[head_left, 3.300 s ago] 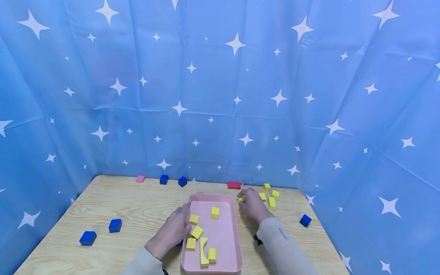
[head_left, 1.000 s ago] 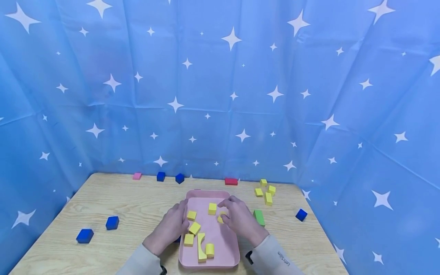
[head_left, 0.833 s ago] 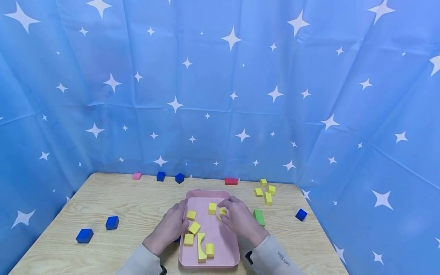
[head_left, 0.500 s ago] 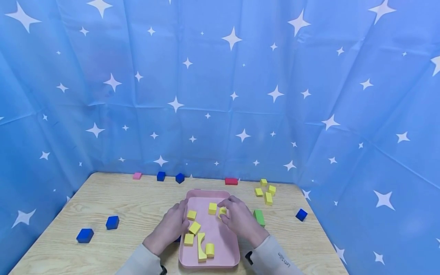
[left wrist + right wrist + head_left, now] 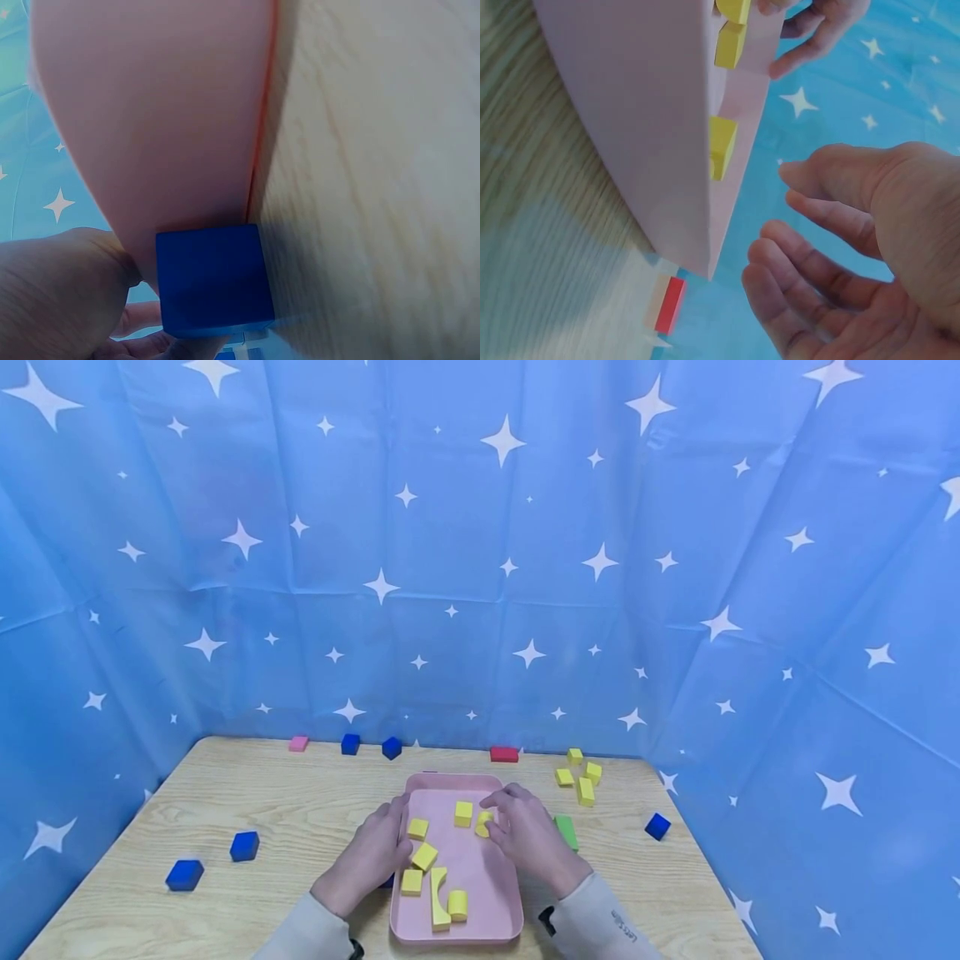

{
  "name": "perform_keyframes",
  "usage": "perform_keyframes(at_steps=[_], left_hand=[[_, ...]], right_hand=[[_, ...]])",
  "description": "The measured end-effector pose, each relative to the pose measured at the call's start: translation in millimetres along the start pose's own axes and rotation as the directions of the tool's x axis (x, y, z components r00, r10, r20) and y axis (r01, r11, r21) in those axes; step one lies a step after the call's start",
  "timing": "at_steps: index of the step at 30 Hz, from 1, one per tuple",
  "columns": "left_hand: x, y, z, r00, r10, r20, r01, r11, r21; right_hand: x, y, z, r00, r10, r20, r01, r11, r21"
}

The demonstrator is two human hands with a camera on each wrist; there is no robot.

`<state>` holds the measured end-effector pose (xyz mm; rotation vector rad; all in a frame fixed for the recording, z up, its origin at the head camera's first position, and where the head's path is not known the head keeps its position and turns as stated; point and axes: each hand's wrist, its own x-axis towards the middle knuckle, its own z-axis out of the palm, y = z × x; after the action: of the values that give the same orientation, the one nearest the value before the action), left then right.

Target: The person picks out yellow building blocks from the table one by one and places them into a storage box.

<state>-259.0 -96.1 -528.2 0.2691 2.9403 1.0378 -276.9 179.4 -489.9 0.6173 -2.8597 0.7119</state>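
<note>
A pink tray [image 5: 487, 885] lies on the table with several yellow blocks inside, among them an arch-shaped block [image 5: 439, 902] and a cylinder [image 5: 457, 906]. My left hand [image 5: 367, 857] grips the tray's left wall, thumb over the rim and fingers along the outside. Close under that wall sits a blue block [image 5: 215, 281], mostly hidden in the head view. My right hand [image 5: 534, 839] hovers over the tray's right rim, fingers loosely bent and holding nothing in the right wrist view. Just beside its fingertips, a small yellow block [image 5: 483, 824] with a curved side rests in the tray.
Right of the tray are a green block [image 5: 566, 832], several yellow blocks [image 5: 585, 791] and a blue cube [image 5: 657, 827]. A red block [image 5: 504, 754] and a pink block [image 5: 298, 743] lie along the back edge. Blue blocks [image 5: 185, 875] are at left.
My right hand has carried the small yellow block from the table into the tray and let it go, then drawn slightly right. The left hand keeps its hold on the tray.
</note>
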Motion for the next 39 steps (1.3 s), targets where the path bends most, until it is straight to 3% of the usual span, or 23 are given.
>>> perform_keyframes(at_steps=[17, 29, 39], left_hand=[[0.2, -1.3, 0.1, 1.0, -0.008, -0.002, 0.008, 1.0, -0.016], [1.2, -3.1, 4.0, 1.0, -0.007, 0.004, 0.007, 1.0, -0.003], [1.4, -3.5, 5.6, 0.999, -0.033, 0.002, 0.033, 0.999, 0.013]], right_hand=[[-2.1, 33.9, -8.7, 0.992, 0.098, -0.081, -0.098, 0.995, 0.002], [-5.4, 71.6, -18.3, 0.973, 0.204, -0.107, -0.204, 0.979, 0.007], [-10.2, 110.7, -31.0, 0.946, 0.311, -0.097, -0.311, 0.95, 0.012]])
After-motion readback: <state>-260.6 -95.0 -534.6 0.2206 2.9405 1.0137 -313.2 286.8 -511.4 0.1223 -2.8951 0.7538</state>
